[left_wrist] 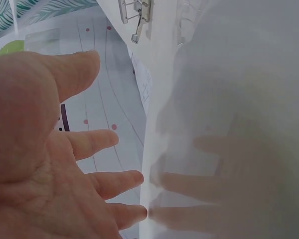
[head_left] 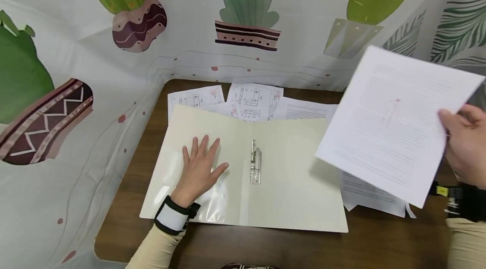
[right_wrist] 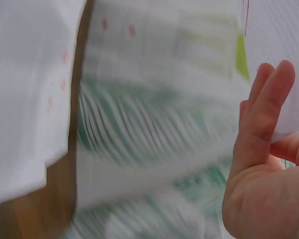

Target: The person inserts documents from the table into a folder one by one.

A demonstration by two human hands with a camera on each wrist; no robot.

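Observation:
A cream file folder [head_left: 296, 193] lies spread flat on the table, its metal lever clip [head_left: 255, 165] just right of the spine fold. My left hand [head_left: 197, 174] rests on the folder's left cover, fingers straight and spread. In the left wrist view that hand [left_wrist: 50, 149] has its fingertips at the glossy cover, which mirrors them. Over the folder's right edge, my right hand [head_left: 468, 146] holds up a white printed sheet [head_left: 395, 125] by its right edge, tilted, thumb on the near face. The right wrist view shows this hand [right_wrist: 269, 154] pinching the paper [right_wrist: 294, 50].
Several printed drawings [head_left: 252, 98] and a text page [head_left: 307, 108] stick out behind the folder. More papers [head_left: 372, 191] lie under the raised sheet at the right. Past the dark wooden table [head_left: 121, 226] hangs a cactus-print cloth [head_left: 190, 62].

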